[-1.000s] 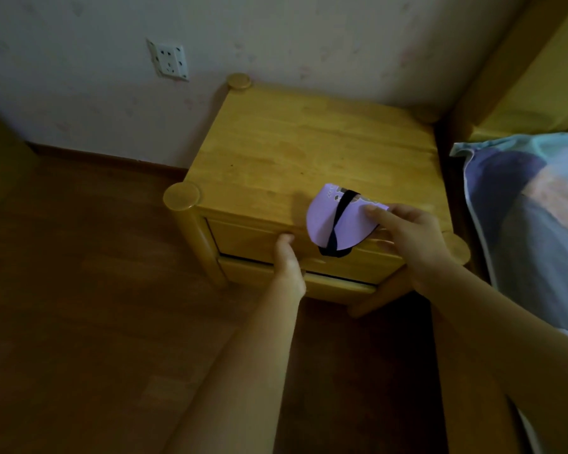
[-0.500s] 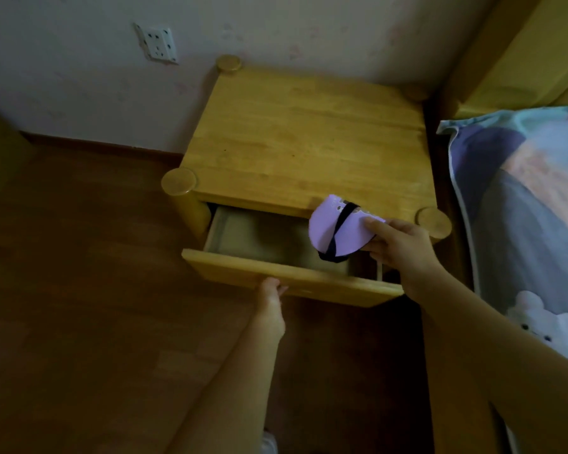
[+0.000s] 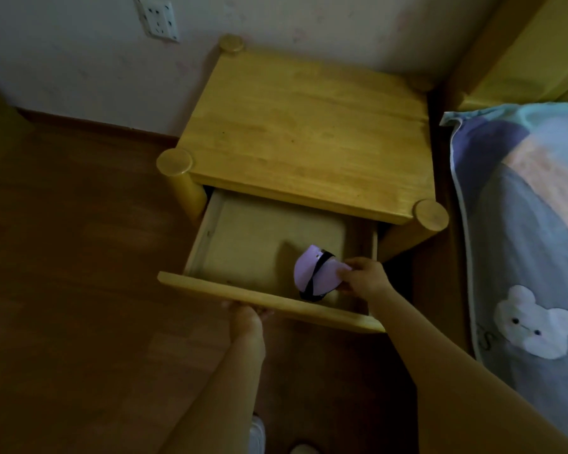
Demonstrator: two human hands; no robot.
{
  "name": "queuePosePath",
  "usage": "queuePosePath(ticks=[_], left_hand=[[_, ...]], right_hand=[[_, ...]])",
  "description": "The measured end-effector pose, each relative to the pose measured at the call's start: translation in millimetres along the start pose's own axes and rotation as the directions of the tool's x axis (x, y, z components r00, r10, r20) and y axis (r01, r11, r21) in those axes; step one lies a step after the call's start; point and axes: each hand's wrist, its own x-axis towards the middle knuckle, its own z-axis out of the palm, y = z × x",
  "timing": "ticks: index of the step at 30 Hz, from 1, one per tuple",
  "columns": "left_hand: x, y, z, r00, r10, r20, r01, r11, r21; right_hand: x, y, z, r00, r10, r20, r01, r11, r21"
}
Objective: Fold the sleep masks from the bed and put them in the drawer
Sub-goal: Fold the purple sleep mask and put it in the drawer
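Note:
The wooden nightstand's drawer [image 3: 210, 286] is pulled far out, its pale bottom bare. My right hand [image 3: 364, 278] pinches a folded lilac sleep mask [image 3: 312, 271] with a black strap, held low inside the drawer near its right front corner. My left hand [image 3: 246, 317] grips the underside of the drawer front from below, its fingers mostly hidden by the wood.
The nightstand top [image 3: 305, 132] stands against the wall, a socket [image 3: 158, 18] at upper left. The bed with a blue cover and a bear print [image 3: 535, 322] lies close on the right. Dark wooden floor [image 3: 79, 290] spreads to the left.
The drawer went from shut to pulled far out by my left hand. My right hand lowered the folded mask from above the nightstand's edge down into the drawer.

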Motion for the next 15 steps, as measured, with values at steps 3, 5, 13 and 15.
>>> queuePosePath(ticks=[3,5,13,15], left_hand=[[6,-5,0,1.0,0.016,0.01,-0.016,1.0,0.008],[9,-6,-1,0.999,-0.006,0.034,0.006,1.0,-0.006],[13,-8,-13,0.993,-0.092,0.071,0.085,0.993,0.086],[11,-6,-18,0.986,-0.142,0.082,0.128,0.98,0.155]], right_hand=[[17,8,8,1.0,-0.002,-0.018,-0.001,0.99,-0.144],[26,14,10,1.0,-0.012,-0.029,0.004,0.969,-0.246],[33,23,12,0.994,-0.102,0.033,0.103,0.819,-0.565],[27,18,14,0.986,-0.144,0.08,0.164,0.8,-0.577]])
